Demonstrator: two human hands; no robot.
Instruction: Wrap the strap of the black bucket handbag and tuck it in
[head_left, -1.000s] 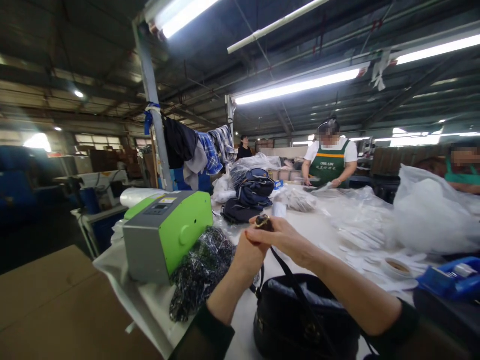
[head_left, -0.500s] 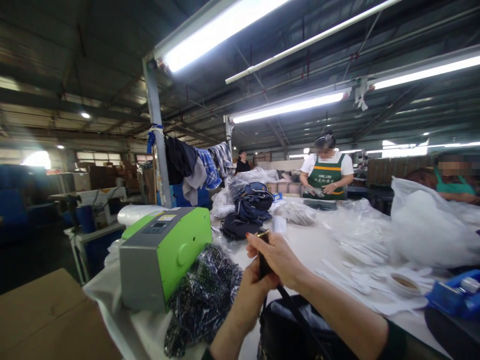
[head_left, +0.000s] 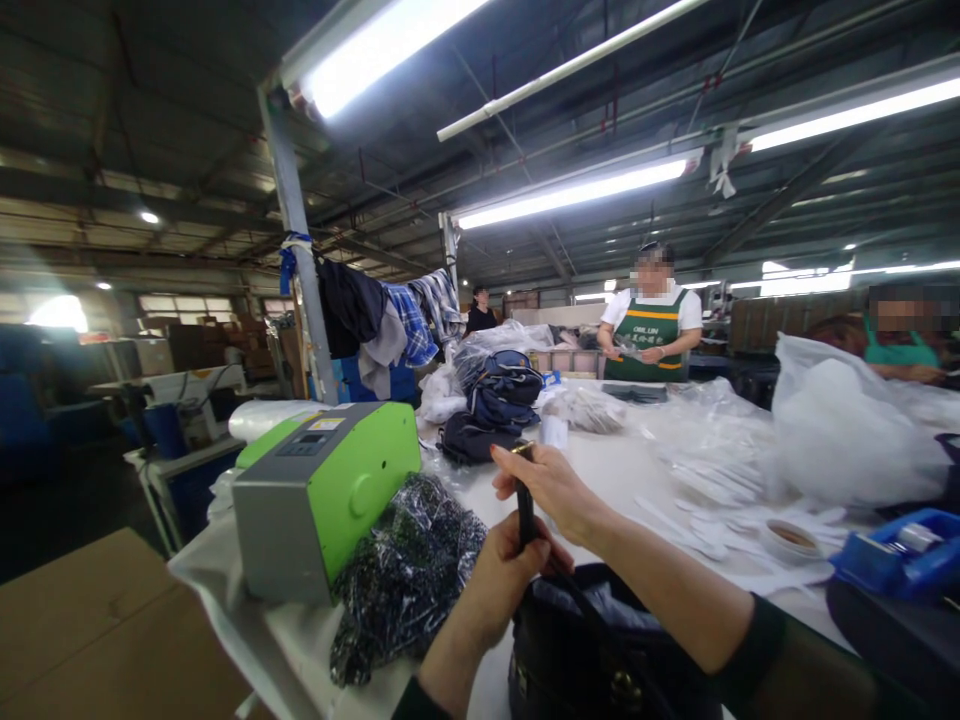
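A black handbag sits on the white table right in front of me. Its black strap runs up from the bag to a gold clasp at the top. My right hand pinches the strap near that clasp. Lower down, my left hand is closed around the same strap, just above the bag.
A green and grey machine stands at the left, with a dark plastic-wrapped bundle beside it. Clear bags, white strips and a tape roll lie to the right, near a blue tape dispenser. Other people work at the far side.
My left hand has slid down the strap toward the bag, while my right hand stays up at the clasp end. The strap now stretches between them.
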